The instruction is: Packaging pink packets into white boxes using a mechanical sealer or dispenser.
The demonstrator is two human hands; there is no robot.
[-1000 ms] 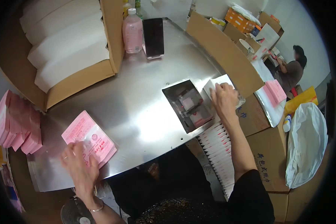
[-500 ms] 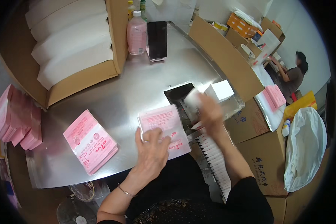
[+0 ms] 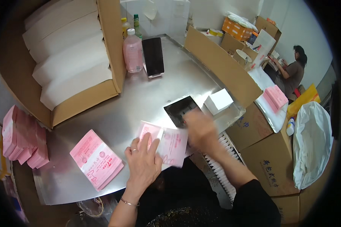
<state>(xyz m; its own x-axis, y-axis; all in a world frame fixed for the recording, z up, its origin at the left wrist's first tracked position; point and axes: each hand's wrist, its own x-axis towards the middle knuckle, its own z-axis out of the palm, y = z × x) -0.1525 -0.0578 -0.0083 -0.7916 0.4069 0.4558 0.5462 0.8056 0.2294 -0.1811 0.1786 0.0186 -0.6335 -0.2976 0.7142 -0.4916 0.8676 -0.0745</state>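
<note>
My left hand (image 3: pixel 142 163) lies flat, fingers spread, on a pink printed packet (image 3: pixel 170 145) and pins it to the steel table (image 3: pixel 140 102) near the front edge. My right hand (image 3: pixel 201 130) is blurred by motion at the packet's right edge, just in front of a black tray (image 3: pixel 178 108). Whether it holds anything is hidden by the blur. A stack of the same pink packets (image 3: pixel 96 159) lies to the left of my left hand.
White slips (image 3: pixel 218 101) sit beside the tray. More pink packets (image 3: pixel 22 140) are piled at the table's left end. A carton of white bundles (image 3: pixel 72 60), a pink bottle (image 3: pixel 132 51) and a dark phone (image 3: pixel 153 56) stand at the back. A seated person (image 3: pixel 291 70) works far right, among cartons (image 3: pixel 269 159).
My left hand took a pink packet from the stack and slid it right to the table's front middle. My right hand came down from the tray to the packet's edge.
</note>
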